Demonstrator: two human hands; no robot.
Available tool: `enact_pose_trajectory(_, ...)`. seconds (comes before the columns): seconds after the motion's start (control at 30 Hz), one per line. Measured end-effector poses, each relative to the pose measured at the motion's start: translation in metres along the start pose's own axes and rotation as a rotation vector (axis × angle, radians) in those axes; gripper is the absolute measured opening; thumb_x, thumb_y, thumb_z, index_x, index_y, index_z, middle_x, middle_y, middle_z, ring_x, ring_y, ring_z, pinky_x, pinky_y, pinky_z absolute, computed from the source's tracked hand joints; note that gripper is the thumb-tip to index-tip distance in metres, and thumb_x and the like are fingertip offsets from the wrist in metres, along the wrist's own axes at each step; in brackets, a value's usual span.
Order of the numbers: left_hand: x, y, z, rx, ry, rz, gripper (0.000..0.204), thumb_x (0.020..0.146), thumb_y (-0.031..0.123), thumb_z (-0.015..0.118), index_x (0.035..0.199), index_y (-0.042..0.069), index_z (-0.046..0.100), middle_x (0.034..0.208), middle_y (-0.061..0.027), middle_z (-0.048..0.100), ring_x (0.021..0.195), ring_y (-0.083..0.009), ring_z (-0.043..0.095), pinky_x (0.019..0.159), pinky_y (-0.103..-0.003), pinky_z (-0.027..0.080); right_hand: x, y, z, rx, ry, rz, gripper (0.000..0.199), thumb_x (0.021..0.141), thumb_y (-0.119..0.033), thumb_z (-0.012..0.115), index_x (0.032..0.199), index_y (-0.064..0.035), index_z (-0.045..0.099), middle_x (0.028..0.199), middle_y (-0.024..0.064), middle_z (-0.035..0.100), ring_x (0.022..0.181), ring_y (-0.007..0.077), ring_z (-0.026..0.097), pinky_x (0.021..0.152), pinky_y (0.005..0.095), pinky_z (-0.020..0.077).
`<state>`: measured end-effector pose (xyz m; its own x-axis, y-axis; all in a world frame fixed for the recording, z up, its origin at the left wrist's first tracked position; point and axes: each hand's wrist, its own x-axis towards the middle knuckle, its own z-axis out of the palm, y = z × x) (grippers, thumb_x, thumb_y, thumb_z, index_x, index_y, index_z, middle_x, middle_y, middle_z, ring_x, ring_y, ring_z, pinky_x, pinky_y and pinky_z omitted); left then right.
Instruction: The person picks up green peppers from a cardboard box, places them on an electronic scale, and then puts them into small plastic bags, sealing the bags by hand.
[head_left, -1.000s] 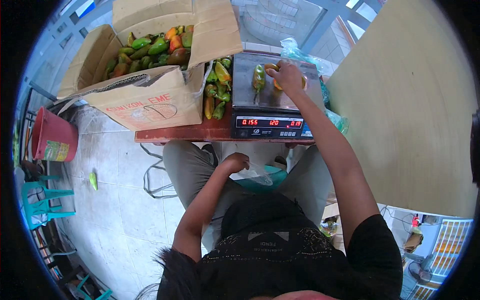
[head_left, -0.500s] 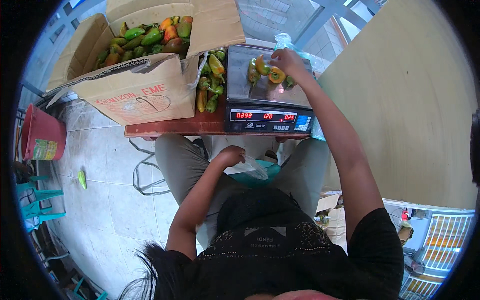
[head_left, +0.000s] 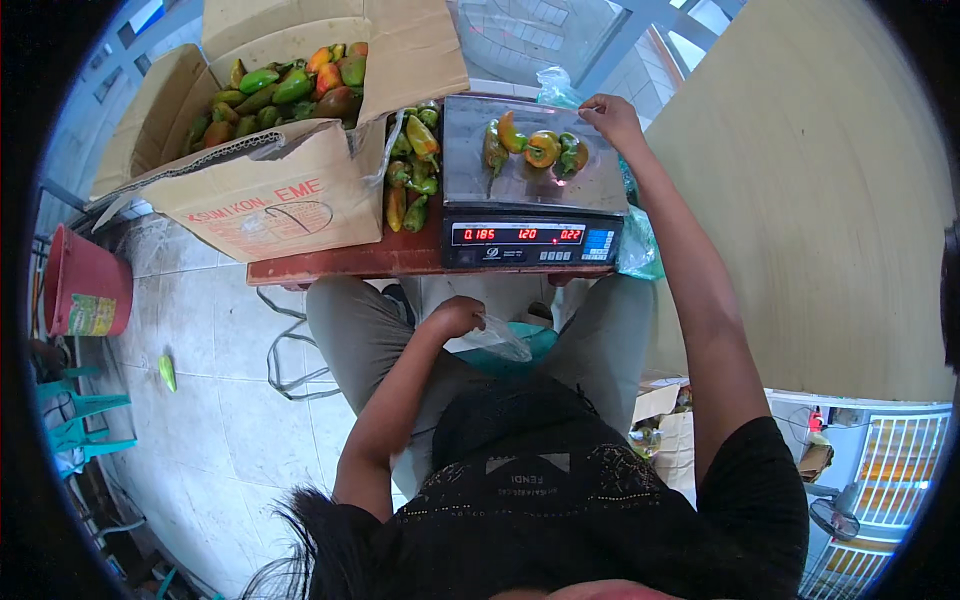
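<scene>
the right hand rests loose and empty at the far edge of the scale pan, just beside three peppers laid there for weighing; the left hand pinches a clear plastic bag in the lap

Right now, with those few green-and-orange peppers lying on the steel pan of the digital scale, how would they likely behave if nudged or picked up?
The green-and-orange peppers look curved and glossy, so they would probably rock or slide on the smooth steel pan rather than roll straight. They seem small and firm, likely light and easy for the right hand beside them to lift.
</scene>
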<state>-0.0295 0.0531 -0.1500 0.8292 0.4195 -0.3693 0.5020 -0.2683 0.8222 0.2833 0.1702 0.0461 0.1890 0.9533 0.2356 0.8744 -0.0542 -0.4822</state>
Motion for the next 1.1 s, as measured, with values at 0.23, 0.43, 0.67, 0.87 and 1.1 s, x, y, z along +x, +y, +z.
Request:
enact_pose_trajectory(0.23,0.008,-0.012,0.008,0.057,0.076,0.182,0.017,0.070,0.016,0.055,0.084,0.007,0.061,0.069,-0.0089,0.060,0.057,-0.0209,0.056,0.052,-0.034,0.045,-0.002,0.029,0.008,-0.070,-0.100,-0.070,0.020,0.066,-0.019,0.063,0.083,-0.0095,0.065,0.075,0.0129,0.061,0.071,0.0224,0.060,0.064,0.0323,0.0458)
enact_pose_trajectory(0.43,-0.001,0.008,-0.002,0.013,-0.050,-0.038,0.017,0.069,0.020,0.058,0.079,0.006,0.061,0.078,-0.0132,0.061,0.076,-0.0298,0.057,0.067,-0.038,0.044,-0.010,0.002,0.022,-0.116,-0.353,-0.258,0.047,0.064,-0.024,0.068,0.108,-0.0165,0.053,0.097,0.0101,0.058,0.088,0.0253,0.056,0.076,0.0357,0.0439)
enact_pose_trajectory(0.67,-0.002,0.004,-0.001,-0.016,-0.007,0.023,0.016,0.070,0.020,0.057,0.078,0.007,0.061,0.079,-0.0128,0.061,0.076,-0.0295,0.058,0.067,-0.038,0.044,-0.041,-0.030,0.047,-0.315,-0.256,-0.309,0.060,0.058,-0.024,0.071,0.113,-0.0149,0.048,0.097,0.0136,0.049,0.093,0.0305,0.051,0.077,0.0379,0.0424)
enact_pose_trajectory(0.87,0.003,-0.002,0.003,0.062,-0.018,0.071,0.016,0.070,0.020,0.056,0.078,0.007,0.061,0.079,-0.0135,0.061,0.077,-0.0297,0.057,0.067,-0.038,0.044,-0.042,-0.031,0.048,-0.351,-0.204,-0.327,0.059,0.058,-0.023,0.070,0.111,-0.0121,0.048,0.096,0.0146,0.049,0.091,0.0315,0.051,0.076,0.0379,0.0427)
enact_pose_trajectory(1.1,-0.003,0.010,-0.002,0.059,-0.028,-0.004,0.019,0.069,0.021,0.058,0.081,0.006,0.061,0.081,-0.0141,0.061,0.078,-0.0309,0.057,0.068,-0.039,0.044,-0.034,-0.040,0.034,-0.168,-0.109,-0.283,0.047,0.062,-0.015,0.065,0.106,-0.0117,0.051,0.097,0.0138,0.051,0.091,0.0305,0.050,0.076,0.0388,0.0420)
